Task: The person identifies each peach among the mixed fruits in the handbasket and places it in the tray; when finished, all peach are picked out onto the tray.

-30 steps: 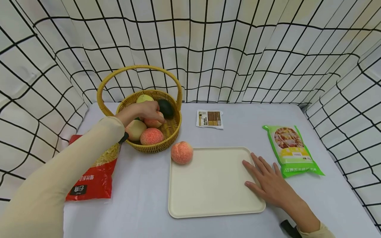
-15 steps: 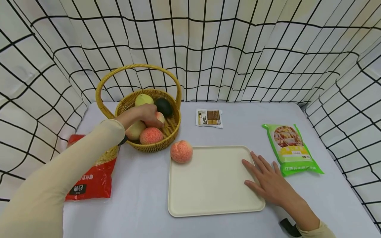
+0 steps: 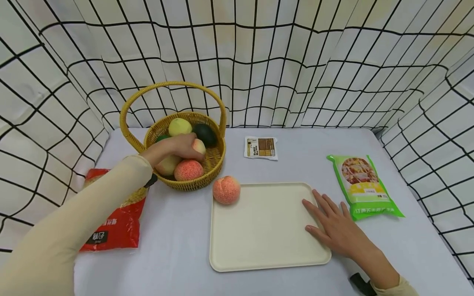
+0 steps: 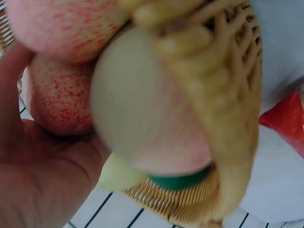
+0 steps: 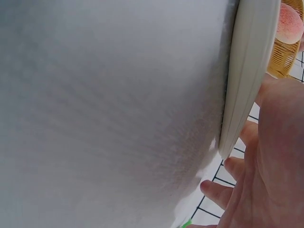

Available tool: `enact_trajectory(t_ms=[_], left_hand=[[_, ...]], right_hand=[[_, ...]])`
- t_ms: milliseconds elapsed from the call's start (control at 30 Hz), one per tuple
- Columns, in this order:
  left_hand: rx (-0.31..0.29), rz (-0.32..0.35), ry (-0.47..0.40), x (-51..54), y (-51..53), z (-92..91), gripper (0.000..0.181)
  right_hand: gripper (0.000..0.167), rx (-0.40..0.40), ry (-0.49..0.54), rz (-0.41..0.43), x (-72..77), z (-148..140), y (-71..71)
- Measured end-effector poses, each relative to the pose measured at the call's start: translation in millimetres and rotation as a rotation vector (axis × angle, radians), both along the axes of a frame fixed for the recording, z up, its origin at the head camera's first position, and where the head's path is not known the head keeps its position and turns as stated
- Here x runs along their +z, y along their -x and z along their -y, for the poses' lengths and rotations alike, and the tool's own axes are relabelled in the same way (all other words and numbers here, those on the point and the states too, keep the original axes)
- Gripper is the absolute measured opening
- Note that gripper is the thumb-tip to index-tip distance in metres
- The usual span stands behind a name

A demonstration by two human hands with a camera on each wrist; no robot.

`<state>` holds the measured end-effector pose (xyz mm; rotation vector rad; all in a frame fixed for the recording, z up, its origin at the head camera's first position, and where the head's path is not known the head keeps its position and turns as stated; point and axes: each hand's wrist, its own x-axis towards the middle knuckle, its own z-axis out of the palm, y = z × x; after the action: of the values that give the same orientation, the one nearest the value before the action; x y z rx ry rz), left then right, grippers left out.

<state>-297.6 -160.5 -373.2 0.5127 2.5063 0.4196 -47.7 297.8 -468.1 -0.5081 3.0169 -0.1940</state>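
Observation:
In the head view my left hand (image 3: 181, 146) reaches into the yellow wicker basket (image 3: 212, 168) and grips a peach (image 3: 199, 147). The left wrist view shows this peach (image 4: 61, 97) against the palm, between thumb and fingers. Around it in the basket lie a redder peach (image 3: 189, 170), a paler one (image 3: 167, 165), a yellow-green fruit (image 3: 180, 126) and a dark green one (image 3: 205, 135). My right hand (image 3: 338, 230) rests with spread fingers on the right edge of the cream tray (image 3: 266, 230). Another peach (image 3: 226, 190) sits on the tray's back left corner.
Left of the tray, partly under my left sleeve, lies a red bag (image 3: 122, 226). A small white and brown packet (image 3: 261, 148) is behind the tray, and a green bag (image 3: 364, 187) is at the right. Black-lined white netting (image 3: 259, 65) surrounds the table.
My left hand has shifted slightly left and down within the basket, uncovering more of the yellow-green fruit. My right hand and the tray have stayed in place.

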Motion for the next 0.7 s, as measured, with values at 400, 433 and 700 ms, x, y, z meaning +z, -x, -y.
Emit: enact_trajectory(t_ms=[400, 433, 700], left_hand=[[-0.074, -0.309, -0.194, 32.3, -18.1, 5.1, 0.062], [-0.079, -0.332, -0.197, 32.7, -22.0, 4.5, 0.061], [-0.158, -0.429, -0.244, 26.7, -69.3, -5.9, 0.056]], right_hand=[[0.071, 0.005, 0.009, -0.015, -1.2, -1, 1.4], [0.071, 0.004, 0.009, -0.016, -1.3, -1, 1.4], [0.071, -0.006, 0.006, 0.002, 0.4, 1, 1.4]])
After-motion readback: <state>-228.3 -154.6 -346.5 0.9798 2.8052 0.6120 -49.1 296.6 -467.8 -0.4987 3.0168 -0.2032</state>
